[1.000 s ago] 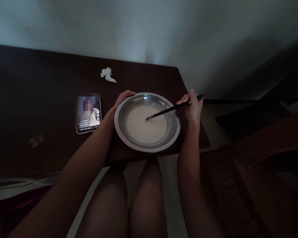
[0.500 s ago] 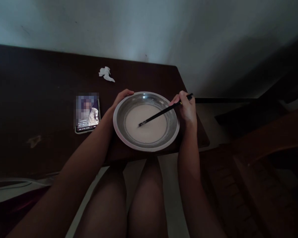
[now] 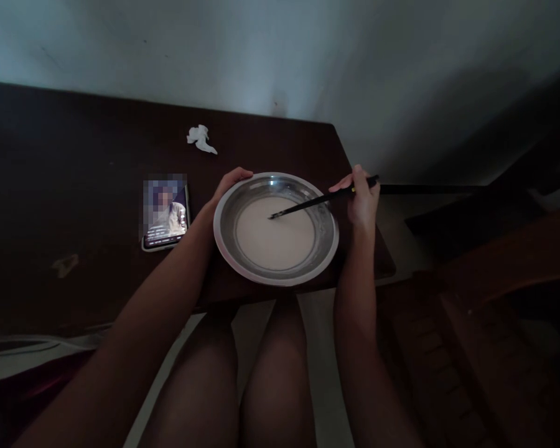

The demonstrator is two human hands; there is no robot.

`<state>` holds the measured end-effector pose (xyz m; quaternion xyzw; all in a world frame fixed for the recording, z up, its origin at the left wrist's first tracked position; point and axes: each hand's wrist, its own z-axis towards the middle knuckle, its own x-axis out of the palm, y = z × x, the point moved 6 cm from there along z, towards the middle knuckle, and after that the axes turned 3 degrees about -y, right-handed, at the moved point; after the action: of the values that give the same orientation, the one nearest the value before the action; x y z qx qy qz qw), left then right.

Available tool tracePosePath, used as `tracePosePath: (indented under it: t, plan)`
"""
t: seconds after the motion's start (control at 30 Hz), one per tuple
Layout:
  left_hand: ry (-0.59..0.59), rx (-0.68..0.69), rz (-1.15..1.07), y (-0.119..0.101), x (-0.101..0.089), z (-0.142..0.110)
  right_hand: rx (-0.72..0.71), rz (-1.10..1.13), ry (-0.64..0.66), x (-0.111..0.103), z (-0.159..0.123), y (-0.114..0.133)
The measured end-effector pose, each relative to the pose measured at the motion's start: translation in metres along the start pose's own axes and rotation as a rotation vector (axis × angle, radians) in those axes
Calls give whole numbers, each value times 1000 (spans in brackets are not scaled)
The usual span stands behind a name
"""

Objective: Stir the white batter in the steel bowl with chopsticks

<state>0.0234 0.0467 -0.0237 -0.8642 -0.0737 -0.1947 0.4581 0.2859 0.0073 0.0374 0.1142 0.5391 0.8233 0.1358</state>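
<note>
A wide steel bowl [image 3: 327, 249] holding a pale, smooth liquid sits at the near right corner of a dark wooden table [image 3: 74, 205]. My left hand [image 3: 228, 183] grips the bowl's left rim, fingers curled over the edge. My right hand [image 3: 361, 199] pinches a pair of black chopsticks [image 3: 308, 204] just beyond the bowl's right rim. Their tips dip into the liquid near the bowl's middle.
A phone [image 3: 165, 214] with a lit screen lies on the table left of the bowl. A crumpled white tissue [image 3: 201, 138] lies farther back. A pale wall rises behind the table. Dark wooden furniture [image 3: 485, 311] stands to the right. My bare knees are below the table edge.
The chopstick tips swept from the bowl's middle toward the lower left, then back up to the middle. My right hand moved left and back right with them. The left hand stayed on the rim.
</note>
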Motion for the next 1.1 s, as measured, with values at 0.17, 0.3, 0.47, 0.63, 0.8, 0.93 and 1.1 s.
tracePosePath:
  t: [0.17, 0.3, 0.47, 0.63, 0.8, 0.93, 1.1]
  plan:
    - [-51, 0, 33, -4, 1, -1, 39, 8, 126, 8, -2, -4]
    - [-35, -9, 26, -3, 3, -1, 23, -9, 74, 4, -1, -5]
    - [-23, -15, 38, -2, 2, 0, 10, 13, 81, 4, -1, -2]
    - [-7, 15, 51, -3, -1, 6, 19, -22, 79, 4, -1, -2]
    - [-37, 18, 60, -4, 0, 4, 17, 24, 56, 2, 0, -5]
    - [-21, -4, 32, -4, 4, 1, 27, -33, 134, 9, -1, -8]
    - [0, 3, 37, -4, 4, 1, -42, -45, -26, -1, 2, -3]
